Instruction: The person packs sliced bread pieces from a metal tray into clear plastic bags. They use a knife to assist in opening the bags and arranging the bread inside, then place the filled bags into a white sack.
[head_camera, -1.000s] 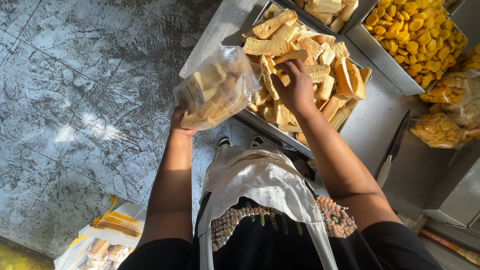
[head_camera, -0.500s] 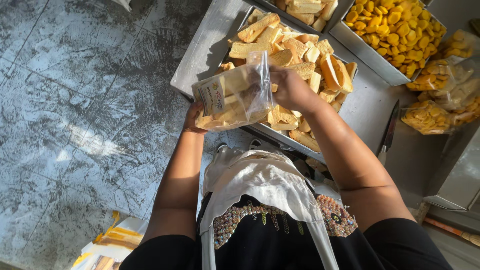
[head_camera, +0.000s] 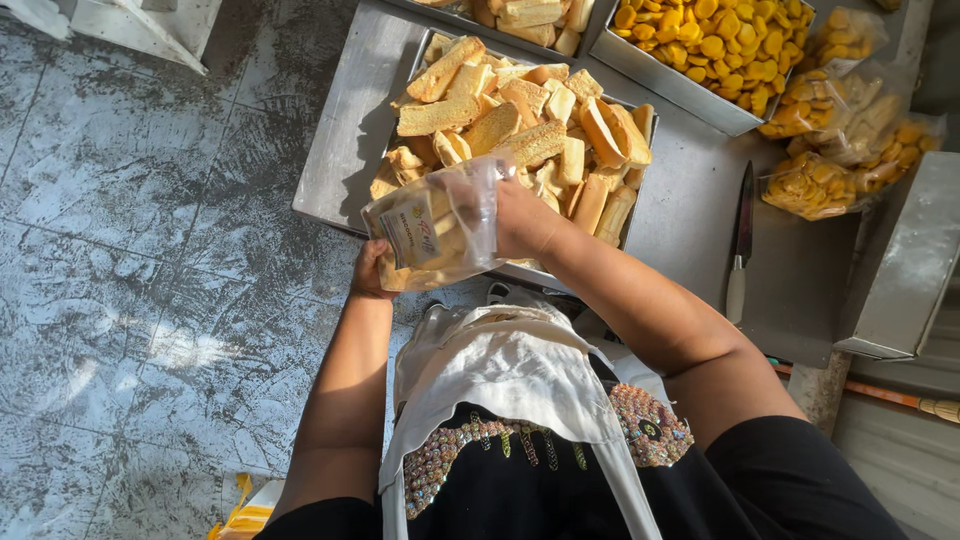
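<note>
I'm at the filling step: my left hand (head_camera: 372, 272) grips the clear plastic bag (head_camera: 438, 225) of rusks from beneath, held just over the near edge of the metal tray (head_camera: 352, 150) on the tabletop (head_camera: 700, 240). My right hand (head_camera: 525, 222) is closed on the bag's open mouth. Next, I judge, 1 more rusk needs a wider opening.

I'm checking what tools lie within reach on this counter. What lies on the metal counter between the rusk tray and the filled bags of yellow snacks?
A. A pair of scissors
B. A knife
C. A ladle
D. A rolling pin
B. A knife with a dark blade and pale handle lies on the metal counter, between the rusk tray and the filled bags of yellow snacks.
</note>
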